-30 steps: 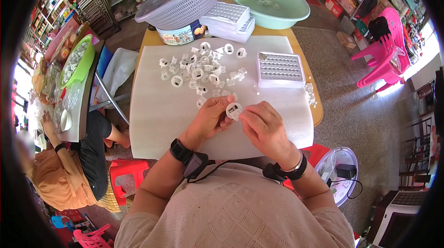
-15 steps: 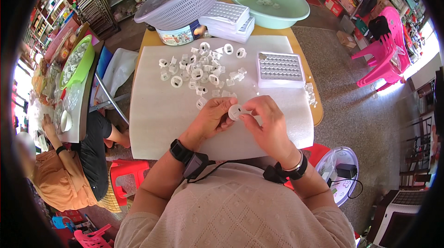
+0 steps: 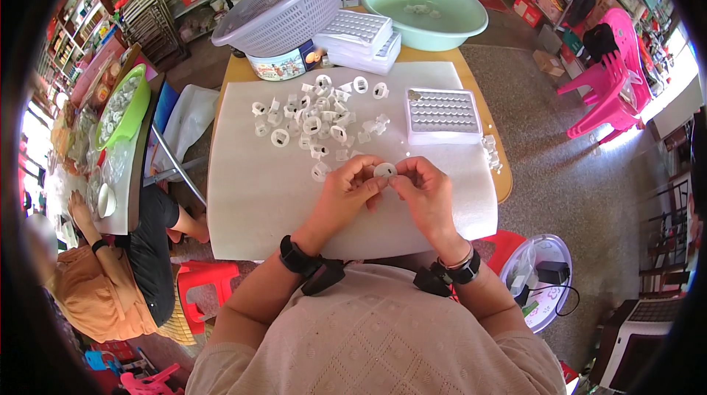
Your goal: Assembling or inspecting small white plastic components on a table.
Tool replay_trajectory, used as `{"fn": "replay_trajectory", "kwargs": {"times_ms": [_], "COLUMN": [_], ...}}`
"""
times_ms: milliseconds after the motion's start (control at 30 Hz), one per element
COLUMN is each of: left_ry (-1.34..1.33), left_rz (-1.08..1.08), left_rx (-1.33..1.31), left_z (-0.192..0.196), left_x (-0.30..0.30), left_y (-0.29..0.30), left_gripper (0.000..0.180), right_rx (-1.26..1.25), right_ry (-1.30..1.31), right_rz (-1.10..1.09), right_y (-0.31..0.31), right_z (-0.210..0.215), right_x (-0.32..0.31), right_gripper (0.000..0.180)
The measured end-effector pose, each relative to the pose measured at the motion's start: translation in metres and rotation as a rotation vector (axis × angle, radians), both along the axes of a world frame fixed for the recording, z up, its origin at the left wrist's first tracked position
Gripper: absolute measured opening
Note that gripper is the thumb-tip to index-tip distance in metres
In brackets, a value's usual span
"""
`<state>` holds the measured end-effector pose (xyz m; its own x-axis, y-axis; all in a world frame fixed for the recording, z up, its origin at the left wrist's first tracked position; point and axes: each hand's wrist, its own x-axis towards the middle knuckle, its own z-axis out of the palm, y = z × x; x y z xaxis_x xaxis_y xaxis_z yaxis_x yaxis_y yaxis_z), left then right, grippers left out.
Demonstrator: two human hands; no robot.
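Two hands are meeting over the white foam sheet (image 3: pixel 258 203) covering the table: the left hand (image 3: pixel 342 192) and the right hand (image 3: pixel 423 192) are both pinching one small white round plastic part (image 3: pixel 384 170) between thumb and fingertips, fingers curled narrow around it, just above the sheet's middle. Beyond them a loose scatter of white ring-shaped parts (image 3: pixel 317 119) is lying on the sheet, and a white grid tray (image 3: pixel 442 113) is sitting to their right. Farther back, a pale lavender slotted basket (image 3: pixel 283 8), a stack of white trays (image 3: pixel 357 40) and a mint-green basin (image 3: pixel 426 3) are standing near the table's far edge.
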<state>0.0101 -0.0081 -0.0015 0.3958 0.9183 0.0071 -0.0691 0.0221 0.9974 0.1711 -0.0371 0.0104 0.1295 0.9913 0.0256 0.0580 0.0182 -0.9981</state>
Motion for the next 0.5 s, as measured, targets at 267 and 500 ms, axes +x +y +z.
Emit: {"fn": "replay_trajectory", "kwargs": {"times_ms": [267,500], "left_ry": [0.05,0.066], "left_rz": [0.043,0.02], "left_rx": [-0.039,-0.064], "left_z": [0.0004,0.0026], "left_x": [0.0032,0.0019], "left_y": [-0.0009,0.0033], "left_gripper": [0.019,0.02], "right_rx": [0.083,0.122], "right_ry": [-0.111,-0.168], "right_rz": [-0.045,-0.012], "right_y": [-0.0015,0.0001], "right_z": [-0.0077,-0.0114], "right_x": [-0.0021,0.0005], "right_gripper": [0.008,0.01]}}
